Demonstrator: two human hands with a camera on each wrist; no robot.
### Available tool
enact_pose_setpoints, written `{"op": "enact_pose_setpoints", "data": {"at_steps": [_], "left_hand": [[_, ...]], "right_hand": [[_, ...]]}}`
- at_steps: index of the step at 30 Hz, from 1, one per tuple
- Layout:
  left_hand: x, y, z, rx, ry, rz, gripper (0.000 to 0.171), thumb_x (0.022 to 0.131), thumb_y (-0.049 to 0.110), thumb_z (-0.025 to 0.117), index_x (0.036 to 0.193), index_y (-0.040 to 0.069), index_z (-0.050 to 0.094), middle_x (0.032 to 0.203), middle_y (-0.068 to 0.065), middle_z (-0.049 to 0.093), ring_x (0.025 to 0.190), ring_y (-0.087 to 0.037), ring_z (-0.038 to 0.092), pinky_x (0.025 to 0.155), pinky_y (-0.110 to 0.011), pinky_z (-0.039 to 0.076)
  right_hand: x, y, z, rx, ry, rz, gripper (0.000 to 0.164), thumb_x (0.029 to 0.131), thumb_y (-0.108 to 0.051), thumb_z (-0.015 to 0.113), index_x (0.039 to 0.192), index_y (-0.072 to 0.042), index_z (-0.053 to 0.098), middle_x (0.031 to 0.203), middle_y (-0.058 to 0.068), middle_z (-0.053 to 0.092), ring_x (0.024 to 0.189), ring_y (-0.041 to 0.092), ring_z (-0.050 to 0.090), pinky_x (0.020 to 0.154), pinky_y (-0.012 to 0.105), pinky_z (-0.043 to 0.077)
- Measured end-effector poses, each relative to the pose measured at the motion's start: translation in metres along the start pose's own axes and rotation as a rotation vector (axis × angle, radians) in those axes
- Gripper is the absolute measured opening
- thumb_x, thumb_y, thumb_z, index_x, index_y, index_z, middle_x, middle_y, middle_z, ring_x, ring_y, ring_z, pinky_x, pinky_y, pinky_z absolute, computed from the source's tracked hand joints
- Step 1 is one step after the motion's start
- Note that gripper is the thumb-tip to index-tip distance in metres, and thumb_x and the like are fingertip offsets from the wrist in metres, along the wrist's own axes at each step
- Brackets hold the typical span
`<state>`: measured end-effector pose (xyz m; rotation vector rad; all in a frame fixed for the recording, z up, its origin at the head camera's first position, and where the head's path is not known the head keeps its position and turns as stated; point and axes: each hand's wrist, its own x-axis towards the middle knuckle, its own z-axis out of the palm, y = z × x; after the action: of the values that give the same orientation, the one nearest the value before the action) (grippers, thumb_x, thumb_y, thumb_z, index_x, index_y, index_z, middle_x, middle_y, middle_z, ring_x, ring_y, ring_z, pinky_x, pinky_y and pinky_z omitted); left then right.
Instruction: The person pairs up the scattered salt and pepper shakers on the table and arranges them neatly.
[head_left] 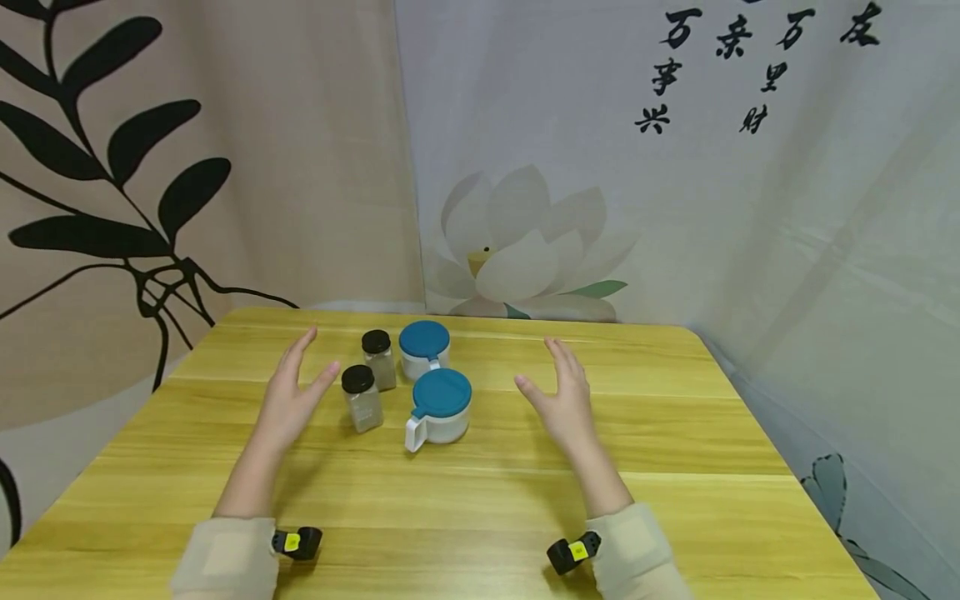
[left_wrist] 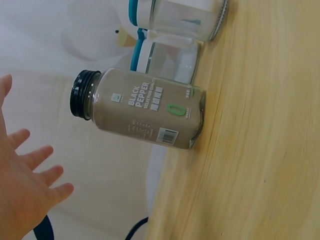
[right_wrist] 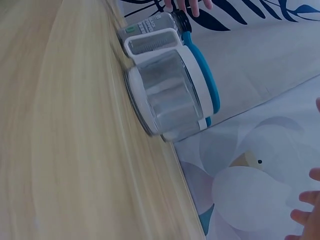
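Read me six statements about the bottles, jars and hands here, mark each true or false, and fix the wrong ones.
1. The nearer black-capped bottle stands upright on the table. True.
2. The left hand grips a bottle. False: it holds nothing.
3. The label in the left wrist view reads BLACK PEPPER. True.
4. The nearer blue-lidded jar has a blue handle. False: its handle is white.
5. The right hand is empty. True.
6. The farther blue-lidded jar lies sideways. False: it stands upright.
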<state>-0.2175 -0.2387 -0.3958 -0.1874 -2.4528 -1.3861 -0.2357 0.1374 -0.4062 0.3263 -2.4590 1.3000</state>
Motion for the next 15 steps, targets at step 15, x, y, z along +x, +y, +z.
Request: {"op": "enact_pose_setpoints", "data": {"at_steps": [15], "left_hand": [[0.001, -0.008, 0.006, -0.101, 0.044, 0.021, 0.067, 0.099, 0.028, 0.055, 0.154, 0.014, 0.020, 0.154, -0.015, 0.024, 0.139, -0.037, 0.019, 0.110, -0.056, 0.015]], "right_hand": [[-0.004, -0.008, 0.022, 0.139, 0.036, 0.037, 0.076, 0.088, -0.047, 0.064, 0.148, -0.013, 0.032, 0.152, 0.005, 0.027, 0.138, 0.028, 0.022, 0.104, 0.061, 0.023]]}}
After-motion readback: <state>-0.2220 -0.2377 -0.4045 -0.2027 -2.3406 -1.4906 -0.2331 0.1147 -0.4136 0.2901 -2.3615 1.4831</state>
